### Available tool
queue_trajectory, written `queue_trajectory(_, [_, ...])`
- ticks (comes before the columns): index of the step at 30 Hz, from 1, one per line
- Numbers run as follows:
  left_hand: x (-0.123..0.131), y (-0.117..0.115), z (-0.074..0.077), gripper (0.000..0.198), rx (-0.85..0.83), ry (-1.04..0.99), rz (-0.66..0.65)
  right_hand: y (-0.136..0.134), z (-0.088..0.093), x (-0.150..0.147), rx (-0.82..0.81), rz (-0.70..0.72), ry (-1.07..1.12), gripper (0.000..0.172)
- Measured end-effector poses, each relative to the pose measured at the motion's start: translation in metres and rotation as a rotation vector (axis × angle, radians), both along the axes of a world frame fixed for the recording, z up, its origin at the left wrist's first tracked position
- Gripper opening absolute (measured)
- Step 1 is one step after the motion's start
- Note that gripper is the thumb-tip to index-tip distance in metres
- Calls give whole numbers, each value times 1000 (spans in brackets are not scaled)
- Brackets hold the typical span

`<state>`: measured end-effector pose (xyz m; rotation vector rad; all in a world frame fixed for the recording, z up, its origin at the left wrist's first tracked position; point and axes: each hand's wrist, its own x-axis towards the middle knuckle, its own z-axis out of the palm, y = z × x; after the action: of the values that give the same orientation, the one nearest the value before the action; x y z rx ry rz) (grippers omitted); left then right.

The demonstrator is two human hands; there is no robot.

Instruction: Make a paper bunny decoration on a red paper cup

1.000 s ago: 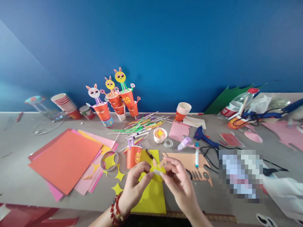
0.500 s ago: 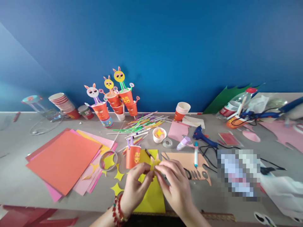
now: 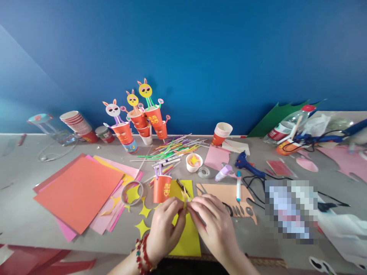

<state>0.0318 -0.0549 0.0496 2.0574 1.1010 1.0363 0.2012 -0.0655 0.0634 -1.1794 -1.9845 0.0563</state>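
One left hand (image 3: 166,219) and one right hand (image 3: 213,217) pinch one yellow eared cutout (image 3: 185,200) near one red cup (image 3: 162,189).

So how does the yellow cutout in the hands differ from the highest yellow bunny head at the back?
The yellow cutout is held between the left hand and the right hand; the bunny head stands on green stems over a red cup. The cutout is seen nearly edge-on, mostly covered by the hands; the bunny head faces the camera, dark eyes showing. Both are yellow with ears.
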Motion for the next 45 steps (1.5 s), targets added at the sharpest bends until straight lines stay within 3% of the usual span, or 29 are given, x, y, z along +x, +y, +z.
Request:
queue_trajectory(19, [-1, -2, 4, 15, -35, -38, -30, 3, 2, 3, -3, 49, 68, 17])
queue_trajectory(29, [0, -2, 8, 15, -47, -27, -26, 1, 5, 2, 11, 4, 5, 15])
queue_trajectory(34, [-1, -1, 4, 16, -80, -45, 9, 2, 5, 3, -17, 5, 131, 15])
queue_trajectory(40, [-11, 5, -5, 23, -325, -240, 70, 3, 2, 31, -62, -131, 332, 14])
queue_trajectory(45, [-11, 5, -16, 28, -737, -654, 21, 10, -17, 52, -144, -167, 84, 22])
